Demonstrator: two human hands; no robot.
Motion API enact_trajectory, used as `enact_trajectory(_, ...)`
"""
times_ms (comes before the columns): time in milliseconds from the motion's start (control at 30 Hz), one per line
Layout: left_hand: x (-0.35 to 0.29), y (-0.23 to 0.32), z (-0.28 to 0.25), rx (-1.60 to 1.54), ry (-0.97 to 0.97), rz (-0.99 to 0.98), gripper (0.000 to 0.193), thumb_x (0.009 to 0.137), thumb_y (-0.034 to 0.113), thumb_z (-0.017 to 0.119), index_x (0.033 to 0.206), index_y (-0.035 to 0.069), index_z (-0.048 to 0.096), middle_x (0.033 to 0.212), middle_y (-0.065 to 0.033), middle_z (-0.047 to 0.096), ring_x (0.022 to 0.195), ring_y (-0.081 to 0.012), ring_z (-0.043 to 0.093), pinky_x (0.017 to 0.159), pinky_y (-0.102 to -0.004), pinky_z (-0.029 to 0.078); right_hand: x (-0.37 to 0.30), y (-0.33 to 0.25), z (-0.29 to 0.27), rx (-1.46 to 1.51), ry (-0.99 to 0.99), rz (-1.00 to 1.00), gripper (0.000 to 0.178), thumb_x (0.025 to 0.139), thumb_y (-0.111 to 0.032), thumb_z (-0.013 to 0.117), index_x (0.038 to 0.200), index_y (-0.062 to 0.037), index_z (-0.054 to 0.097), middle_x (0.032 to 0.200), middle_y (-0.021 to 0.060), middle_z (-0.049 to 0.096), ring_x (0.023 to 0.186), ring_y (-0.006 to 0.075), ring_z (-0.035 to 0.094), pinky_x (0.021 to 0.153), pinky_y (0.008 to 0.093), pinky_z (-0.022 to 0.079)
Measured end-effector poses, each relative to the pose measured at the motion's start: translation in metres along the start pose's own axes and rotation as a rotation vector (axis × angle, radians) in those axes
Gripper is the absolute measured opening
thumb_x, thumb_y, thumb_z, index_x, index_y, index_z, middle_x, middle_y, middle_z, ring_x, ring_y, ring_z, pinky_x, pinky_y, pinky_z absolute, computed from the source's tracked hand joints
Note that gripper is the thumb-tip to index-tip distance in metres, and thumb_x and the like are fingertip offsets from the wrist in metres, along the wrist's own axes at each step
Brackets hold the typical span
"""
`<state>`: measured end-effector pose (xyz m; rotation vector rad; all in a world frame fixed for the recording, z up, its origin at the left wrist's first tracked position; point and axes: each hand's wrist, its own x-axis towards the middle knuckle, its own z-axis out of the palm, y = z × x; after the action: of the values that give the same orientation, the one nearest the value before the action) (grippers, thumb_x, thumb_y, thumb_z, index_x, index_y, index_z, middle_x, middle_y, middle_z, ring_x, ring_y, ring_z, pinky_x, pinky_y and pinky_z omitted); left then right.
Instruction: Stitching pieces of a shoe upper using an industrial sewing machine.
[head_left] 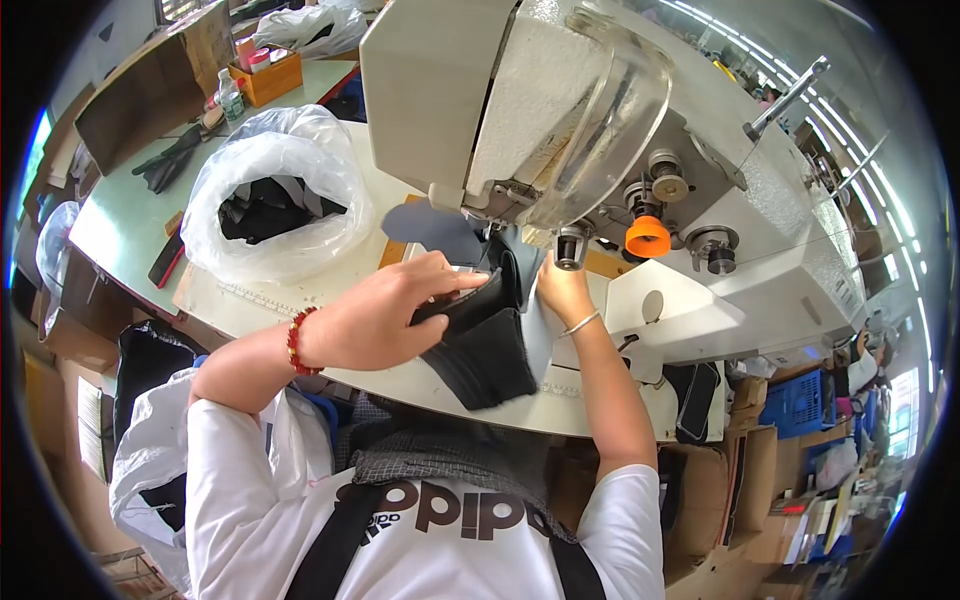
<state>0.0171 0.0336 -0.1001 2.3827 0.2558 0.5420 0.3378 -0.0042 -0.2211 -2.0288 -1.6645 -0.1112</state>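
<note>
A folded black leather piece (480, 360), wallet-like with layered pockets, stands tilted at the sewing machine (430, 90), its upper end under the needle area. My left hand (385, 310) grips its left side, thumb and fingers closed on the leather, index finger stretched along the top edge. On the other side, my right hand (566, 292) holds the upper right edge beside a pale grey face of the piece; its fingertips are partly hidden by the machine's parts. A flat dark grey piece (432, 230) lies behind, by the machine foot.
To the left stands a clear plastic bag (275, 255) of dark pieces. Beyond it are a small bottle (230, 95) and an orange box (268, 78) on a green table. An orange knob (648, 237) juts from the machine at right. A black stitched piece (695, 400) hangs at the right table edge.
</note>
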Motion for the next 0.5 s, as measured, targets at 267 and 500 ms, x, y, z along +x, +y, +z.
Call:
enact_trajectory(267, -0.015, 0.000, 0.059, -0.628, 0.118, 0.049, 0.070, 0.098, 0.019, 0.070, 0.158, -0.004, 0.043, 0.122, -0.0087, 0.057, 0.117, -0.0195, 0.055, 0.115, -0.0359, 0.038, -0.055, -0.048, -0.096, 0.365, 0.357, -0.145, 0.021, 0.099, -0.008, 0.062, 0.116, 0.0030, 0.066, 0.112, 0.0172, 0.069, 0.105, 0.0345, 0.066, 0.096, 0.0424, 0.050)
enact_trajectory(500, 0.010, -0.008, 0.093, -1.635, 0.330, -0.412, 0.042, 0.112, 0.028, 0.052, 0.146, 0.002, 0.052, 0.124, -0.0043, 0.059, 0.120, -0.0150, 0.057, 0.107, -0.0388, 0.047, -0.104, -0.119, -0.129, 0.214, 0.029, -0.534, 0.081, 0.093, -0.055, 0.073, 0.146, 0.0013, 0.049, 0.138, 0.0179, 0.059, 0.121, 0.0386, 0.059, 0.111, 0.0569, 0.039)
